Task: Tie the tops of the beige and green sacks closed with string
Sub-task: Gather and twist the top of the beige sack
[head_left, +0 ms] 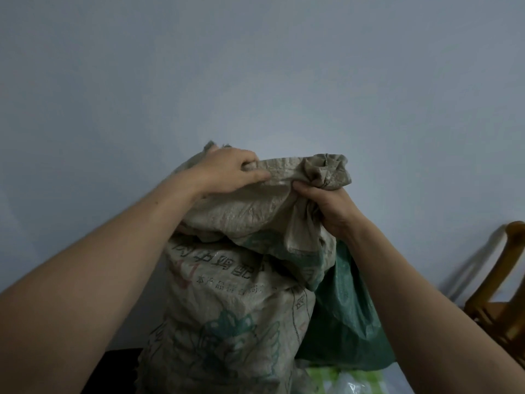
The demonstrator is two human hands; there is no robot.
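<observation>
Since no string shows anywhere from where I stand, everything below is placed from the beige sack, nearest first.

- Pale plastic wrapping [338, 378]: one piece, at the sack's foot, to its right.
- Beige sack [233, 302]: one, upright, woven, printed with dark characters and a green drawing. Its top is slack and folded over toward me, not yet tied.
- Right hand [329, 207]: one, at the sack's upper right. The fingers [301, 186] are clenched round a gathered twist of the top [324, 169], which sticks up above the fist.
- Left hand [227, 173]: one, at the sack's upper left. The fingers [247, 164] and thumb pinch the loose rim.
- Key relation: the ungathered rim runs roughly level from the left hand across to the right fist. I judge the left hand must feed that length rightward into the bunch, so the right hand is the nearer one to the neck that is to be tied.
- Green sack [343, 314]: one, just behind and right of the beige sack and touching it. Its top is hidden.
- Wooden chair [508, 280]: one, well to the right.
- Wall [255, 66]: plain, behind the sack.
</observation>
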